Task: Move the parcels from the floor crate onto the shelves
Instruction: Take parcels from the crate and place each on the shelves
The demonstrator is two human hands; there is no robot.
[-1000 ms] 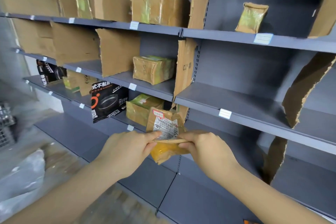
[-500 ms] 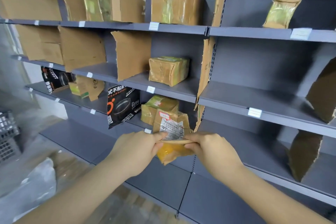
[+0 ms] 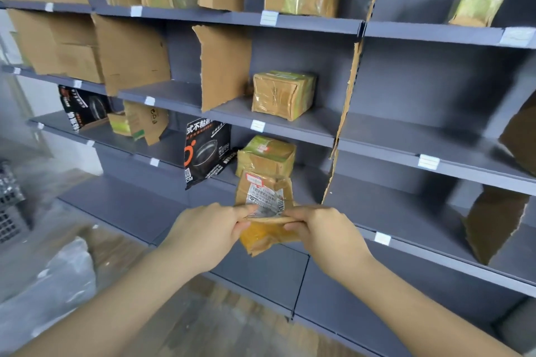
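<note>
Both hands are out in front of the grey shelves (image 3: pixel 406 136), and the parcel (image 3: pixel 266 236) sits right between them. It is a tan padded mailer, bent across its middle. The upper half stands up with a white label (image 3: pixel 265 200) facing the camera, and the orange lower half hangs down below the knuckles.

The left grip (image 3: pixel 203 236) pinches the parcel's left edge along the bend, with the thumb lying over the bottom corner of the label. The right grip (image 3: pixel 327 236) pinches the right edge at the same height, thumb on top and a finger curled underneath. Both grips are grasping the parcel, one on each side, with only the bent strip of mailer between them.

The parcel is held in the air just in front of the shelves, level with the lower tiers. It rests on no shelf that the view shows.

Directly behind its top edge a taped brown box (image 3: pixel 265 155) sits on a shelf, and just to the left of that box stands a black carton (image 3: pixel 207 153) with a pan printed on it. One tier up there is another taped box (image 3: pixel 282 94), beside a torn cardboard divider (image 3: pixel 223 66). A ragged cardboard strip (image 3: pixel 351 90) runs down the upright between the two bays. High on the right, a small packet (image 3: pixel 481 0) leans against the back panel.

At the far left edge a grey mesh crate (image 3: pixel 8 206) shows, blurred, well apart from the grips. A pale plastic bag (image 3: pixel 58 278) lies on the wooden floor (image 3: pixel 203 313) below the left forearm.
</note>
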